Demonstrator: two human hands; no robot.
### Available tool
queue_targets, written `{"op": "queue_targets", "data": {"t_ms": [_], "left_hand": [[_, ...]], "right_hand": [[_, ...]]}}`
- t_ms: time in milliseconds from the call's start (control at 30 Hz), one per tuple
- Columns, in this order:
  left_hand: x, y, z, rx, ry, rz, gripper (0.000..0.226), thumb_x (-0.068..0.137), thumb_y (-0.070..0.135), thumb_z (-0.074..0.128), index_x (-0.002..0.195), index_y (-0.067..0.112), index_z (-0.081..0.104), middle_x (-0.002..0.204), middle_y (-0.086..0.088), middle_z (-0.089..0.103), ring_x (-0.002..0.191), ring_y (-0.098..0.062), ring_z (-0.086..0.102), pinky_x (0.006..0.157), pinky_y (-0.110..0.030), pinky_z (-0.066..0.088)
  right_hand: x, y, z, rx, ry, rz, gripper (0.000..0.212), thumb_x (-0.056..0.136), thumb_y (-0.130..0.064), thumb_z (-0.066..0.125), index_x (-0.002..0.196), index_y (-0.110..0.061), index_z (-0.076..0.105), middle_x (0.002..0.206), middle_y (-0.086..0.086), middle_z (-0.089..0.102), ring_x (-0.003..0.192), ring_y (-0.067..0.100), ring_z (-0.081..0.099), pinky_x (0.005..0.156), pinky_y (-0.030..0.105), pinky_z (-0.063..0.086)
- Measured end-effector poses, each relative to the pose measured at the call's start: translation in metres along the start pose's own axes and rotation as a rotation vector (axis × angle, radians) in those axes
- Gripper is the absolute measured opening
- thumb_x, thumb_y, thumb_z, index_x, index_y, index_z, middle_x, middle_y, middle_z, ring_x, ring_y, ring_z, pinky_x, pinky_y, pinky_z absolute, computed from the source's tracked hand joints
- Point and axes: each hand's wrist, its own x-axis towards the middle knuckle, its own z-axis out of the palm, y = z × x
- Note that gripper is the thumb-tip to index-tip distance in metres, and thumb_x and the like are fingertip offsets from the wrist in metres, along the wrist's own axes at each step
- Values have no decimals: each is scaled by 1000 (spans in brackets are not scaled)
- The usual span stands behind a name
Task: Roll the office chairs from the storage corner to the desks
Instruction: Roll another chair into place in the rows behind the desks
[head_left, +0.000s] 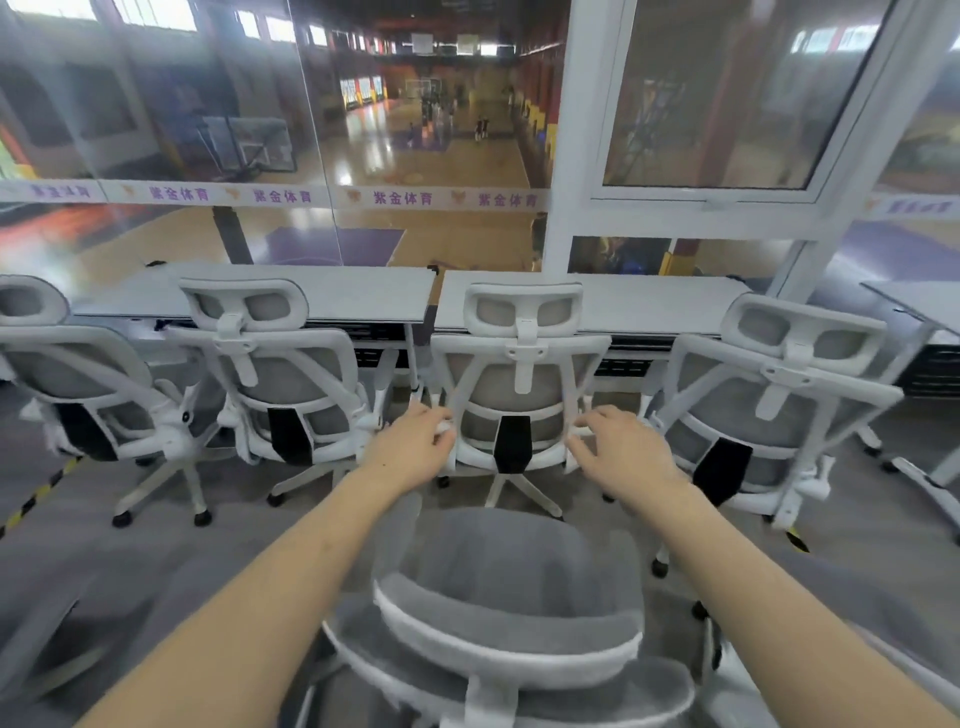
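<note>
A grey-and-white office chair (511, 556) stands right in front of me, its padded headrest low in view and its seat beyond. Both my arms reach over it. My left hand (415, 447) curls its fingers round a white armrest end (444, 427). My right hand (621, 449) bends its fingers over another white armrest end (577, 432). I cannot tell whether these armrests belong to the near chair or to the chair (519, 384) tucked at the desk (654, 304) just beyond.
Three more matching chairs line the long white desks: two on the left (283, 379) (67, 384) and one on the right (779, 395). Glass panels and a white window frame (576, 156) rise behind the desks. Grey floor lies on both sides of the near chair.
</note>
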Motion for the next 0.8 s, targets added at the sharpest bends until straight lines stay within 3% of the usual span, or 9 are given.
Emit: {"op": "queue_targets", "data": {"t_ms": [67, 167, 267, 367, 500, 633, 700, 800], "left_hand": [[-45, -8, -1, -3, 15, 21, 40, 109, 42, 37, 143, 29, 53, 137, -1, 53, 117, -22, 60, 87, -38, 46], [-106, -26, 2, -27, 3, 43, 42, 108, 44, 39, 145, 29, 52, 140, 0, 53, 122, -22, 59, 95, -42, 50], [-158, -45, 12, -66, -45, 18, 46, 108, 45, 42, 150, 29, 48, 145, 2, 46, 119, -20, 59, 94, -43, 52], [-196, -57, 25, -86, -48, 20, 47, 108, 46, 41, 152, 30, 44, 150, 4, 42, 123, -19, 55, 95, -44, 53], [-235, -59, 44, -108, -119, -37, 58, 110, 44, 39, 162, 22, 25, 161, -3, 34, 138, -25, 46, 101, -43, 49], [-254, -68, 67, 34, -282, -69, 67, 108, 50, 35, 166, 22, 15, 173, -1, 13, 156, -25, 23, 117, -51, 36], [-255, -73, 77, 98, -401, -55, 68, 108, 54, 32, 167, 32, 8, 175, 2, -3, 160, -27, 5, 123, -58, 19], [-258, -77, 89, 131, -560, -60, 69, 105, 63, 26, 165, 44, -2, 173, 4, -19, 160, -29, -11, 124, -64, 5]], "right_hand": [[-49, -14, -7, -7, 41, 35, 43, 103, -50, 48, 134, -25, 66, 140, -3, 60, 127, 25, 56, 93, 41, 51], [-116, -34, -10, -7, 76, 65, 41, 103, -49, 51, 130, -23, 68, 135, -2, 63, 122, 26, 58, 88, 39, 51], [-172, -47, -3, -29, 24, 87, 42, 103, -50, 49, 131, -25, 66, 134, -3, 62, 120, 25, 57, 86, 41, 53], [-209, -54, 7, -23, 18, 108, 44, 105, -51, 46, 138, -26, 62, 141, -4, 59, 127, 23, 55, 93, 41, 53], [-243, -63, 24, 11, -18, 142, 48, 106, -49, 45, 147, -26, 54, 152, -2, 52, 136, 24, 49, 98, 43, 51], [-278, -63, 50, 62, -25, 151, 69, 105, -42, 48, 166, -30, 17, 175, 2, 9, 152, 30, 33, 103, 44, 52], [-295, -62, 67, 81, -39, 129, 85, 104, -42, 51, 166, -34, -7, 174, 3, -13, 156, 31, 26, 105, 45, 51], [-313, -57, 89, 89, -103, 153, 91, 104, -50, 47, 161, -40, -23, 171, 4, -25, 159, 31, 20, 112, 47, 46]]}}
